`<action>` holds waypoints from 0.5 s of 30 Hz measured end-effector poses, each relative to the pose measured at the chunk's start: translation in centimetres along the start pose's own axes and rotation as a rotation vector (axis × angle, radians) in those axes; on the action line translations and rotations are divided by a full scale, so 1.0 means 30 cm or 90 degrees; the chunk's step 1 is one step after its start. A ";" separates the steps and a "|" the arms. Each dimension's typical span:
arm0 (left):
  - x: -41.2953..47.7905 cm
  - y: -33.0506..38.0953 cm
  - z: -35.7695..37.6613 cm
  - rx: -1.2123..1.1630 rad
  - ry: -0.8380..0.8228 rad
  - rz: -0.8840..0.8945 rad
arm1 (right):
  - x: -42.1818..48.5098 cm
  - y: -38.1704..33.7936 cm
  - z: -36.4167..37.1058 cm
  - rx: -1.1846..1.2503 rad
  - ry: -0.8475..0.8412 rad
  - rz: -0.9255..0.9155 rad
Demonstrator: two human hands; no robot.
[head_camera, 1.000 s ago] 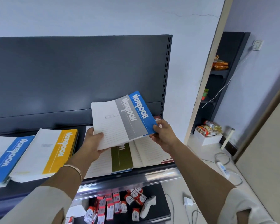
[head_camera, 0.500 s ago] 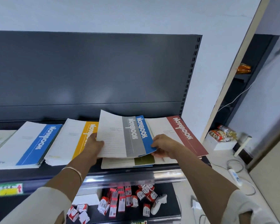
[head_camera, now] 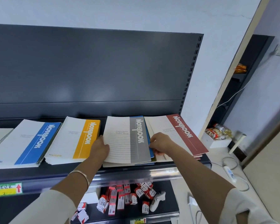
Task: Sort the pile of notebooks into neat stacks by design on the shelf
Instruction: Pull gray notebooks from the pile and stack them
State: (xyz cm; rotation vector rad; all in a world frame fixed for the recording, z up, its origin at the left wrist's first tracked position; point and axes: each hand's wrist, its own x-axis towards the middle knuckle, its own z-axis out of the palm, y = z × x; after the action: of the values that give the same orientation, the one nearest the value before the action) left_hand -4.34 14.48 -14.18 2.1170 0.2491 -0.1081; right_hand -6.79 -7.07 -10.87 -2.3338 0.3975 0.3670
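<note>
Currently both hands are on the grey-band notebook (head_camera: pixel 128 139), which lies flat on top of a mixed pile on the shelf (head_camera: pixel 128 171), between the yellow stack and the red stack.

Left hand (head_camera: pixel 100 148): fingers curled onto the notebook's left edge near the front, thumb on the cover, a loose pinch on it. Bangle (head_camera: pixel 81 174) on that wrist.

Right hand (head_camera: pixel 160 143): fingers bent, pinching the right edge where the blue-band notebook (head_camera: pixel 148 135) underneath peeks out. Cannot tell if it grips only the grey one or both.

Neighbours: yellow-band stack (head_camera: pixel 74 139) just beside on the left, touching or nearly so; blue-band stack (head_camera: pixel 27 143) further left; red-band stack (head_camera: pixel 179 135) on the right, partly covered by the right hand. An olive edge shows at the pile's front right corner.

Orientation: long axis runs front to back, spine band on the right side, "Notebook" lettering reads along that axis. Slightly fanned against the books below.

Lower shelf holds scattered small red-and-white boxes (head_camera: pixel 120 199) and a white controller (head_camera: pixel 158 200).
</note>
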 end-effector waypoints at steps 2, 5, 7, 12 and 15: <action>-0.010 0.000 0.013 0.027 0.014 0.009 | -0.001 -0.009 0.000 -0.047 0.004 -0.013; -0.006 -0.004 0.021 0.070 0.030 0.026 | -0.004 -0.019 -0.001 -0.094 -0.008 -0.027; -0.003 -0.010 0.024 0.106 0.031 0.041 | -0.002 -0.017 -0.005 -0.092 -0.016 -0.029; -0.014 -0.026 0.032 0.254 0.036 0.083 | 0.010 0.000 0.000 -0.206 0.011 -0.078; -0.029 -0.016 0.045 0.337 0.047 0.078 | 0.012 0.012 -0.002 -0.282 0.085 -0.117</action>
State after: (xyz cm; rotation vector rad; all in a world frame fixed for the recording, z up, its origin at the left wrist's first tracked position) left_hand -5.26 13.47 -15.13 2.6602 0.1419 -0.0233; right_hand -6.58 -7.43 -11.19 -2.8119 0.1717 0.2268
